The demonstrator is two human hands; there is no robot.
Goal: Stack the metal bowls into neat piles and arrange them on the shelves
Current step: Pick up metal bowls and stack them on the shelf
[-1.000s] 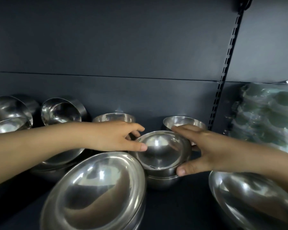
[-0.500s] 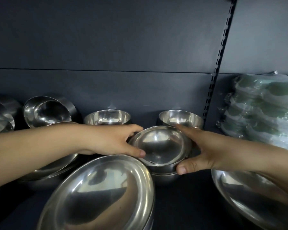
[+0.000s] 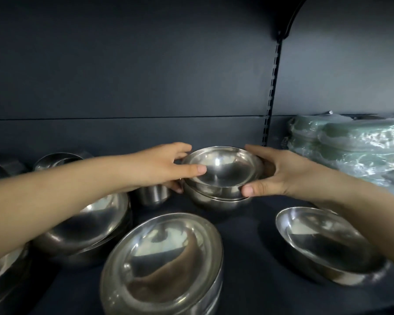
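A small stack of bowls point(image 3: 221, 176) sits far back on the dark shelf point(image 3: 255, 226), gripped between the left hand point(image 3: 164, 169) and right hand point(image 3: 282, 171). Larger bowls point(image 3: 164, 260) lie nearer; wrapped plates point(image 3: 355, 146) stand right.

No readable text, no labels or brands on the metal bowls point(image 3: 223, 171), plastic-wrapped stack point(image 3: 355, 146) — perhaps too blurred to tell

We see a dark shelf point(image 3: 255, 235) carrying steel bowls. Below our left hand point(image 3: 159, 167) sits 1 bowl stack point(image 3: 164, 264); under our right hand point(image 3: 289, 173), a single bowl point(image 3: 328, 248).
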